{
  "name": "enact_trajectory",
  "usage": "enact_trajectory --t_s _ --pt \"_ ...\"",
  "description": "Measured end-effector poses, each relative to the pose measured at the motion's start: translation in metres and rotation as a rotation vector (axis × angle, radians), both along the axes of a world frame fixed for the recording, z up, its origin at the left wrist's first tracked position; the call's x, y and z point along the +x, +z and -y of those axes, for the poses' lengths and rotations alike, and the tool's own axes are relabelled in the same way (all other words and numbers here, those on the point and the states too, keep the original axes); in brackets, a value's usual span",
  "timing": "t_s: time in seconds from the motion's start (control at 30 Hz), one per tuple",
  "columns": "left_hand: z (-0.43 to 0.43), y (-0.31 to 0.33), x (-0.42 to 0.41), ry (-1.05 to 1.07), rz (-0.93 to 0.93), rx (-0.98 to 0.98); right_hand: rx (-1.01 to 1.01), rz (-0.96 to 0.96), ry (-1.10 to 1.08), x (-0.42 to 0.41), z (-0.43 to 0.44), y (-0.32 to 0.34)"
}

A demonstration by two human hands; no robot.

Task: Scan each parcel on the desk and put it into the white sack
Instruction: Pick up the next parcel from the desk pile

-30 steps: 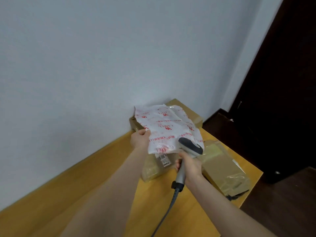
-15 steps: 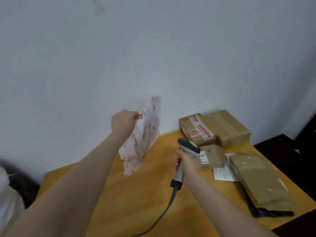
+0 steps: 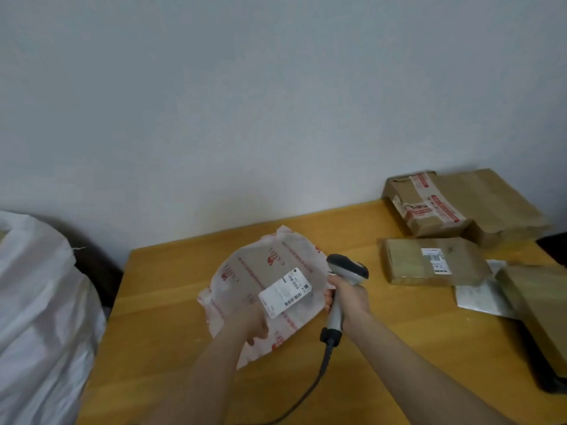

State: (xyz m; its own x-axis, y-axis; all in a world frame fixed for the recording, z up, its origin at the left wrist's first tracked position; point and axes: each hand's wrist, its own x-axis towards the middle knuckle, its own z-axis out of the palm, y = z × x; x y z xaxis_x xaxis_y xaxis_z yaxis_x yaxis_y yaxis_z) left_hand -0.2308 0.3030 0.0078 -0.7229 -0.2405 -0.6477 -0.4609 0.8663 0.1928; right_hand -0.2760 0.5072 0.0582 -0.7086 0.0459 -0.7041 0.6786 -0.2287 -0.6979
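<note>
White mailer parcel [image 3: 270, 271] held up beside the scanner

Held over the middle of the desk [image 3: 171, 302]: red-printed, crumpled, tilted so that its shipping label [image 3: 285, 292] faces up toward the camera. Gripped at the lower edge by the left hand [image 3: 253, 325], fingers curled round the plastic. Cannot tell whether resting on the wood or lifted clear of it.

Just beside its right edge, the right hand [image 3: 348, 297], wrapped tight round the handle of a grey barcode scanner [image 3: 345, 268], dark head above the fist and level with the parcel's upper right corner. Grey cable [image 3: 310, 388] trailing from the handle's base down across the desk to the bottom of the view. Hands apart, parcel between them.

Further right on the desk, well apart from the held one: a brown parcel [image 3: 408, 262] with a white label, lying flat. Behind it, against the wall, a cardboard box [image 3: 426, 207] with red-and-white tape, touching a larger brown box [image 3: 497, 204]. At the far right, a flat pale mailer [image 3: 478, 297] partly under a long brown envelope [image 3: 540, 311].

Off the desk's left end: the white sack [image 3: 40, 302], woven and bulging.
</note>
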Motion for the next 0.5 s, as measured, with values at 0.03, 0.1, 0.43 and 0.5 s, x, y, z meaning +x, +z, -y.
enact_trajectory --t_s 0.03,0.1,0.43,0.5 --pt "0.005 0.002 -0.002 -0.015 0.038 0.02 -0.005 0.02 0.009 0.001 0.009 -0.006" --pt "0.023 -0.002 -0.013 -0.004 -0.105 -0.02 -0.01 0.053 0.018 0.0 0.025 -0.017" --pt "0.1 -0.044 -0.086 0.118 -0.253 0.016 0.145 0.165 0.0 -0.004 0.056 -0.08" --pt "0.1 -0.051 -0.107 0.059 -0.272 0.011 0.146 0.181 -0.011 -0.007 0.062 -0.088"
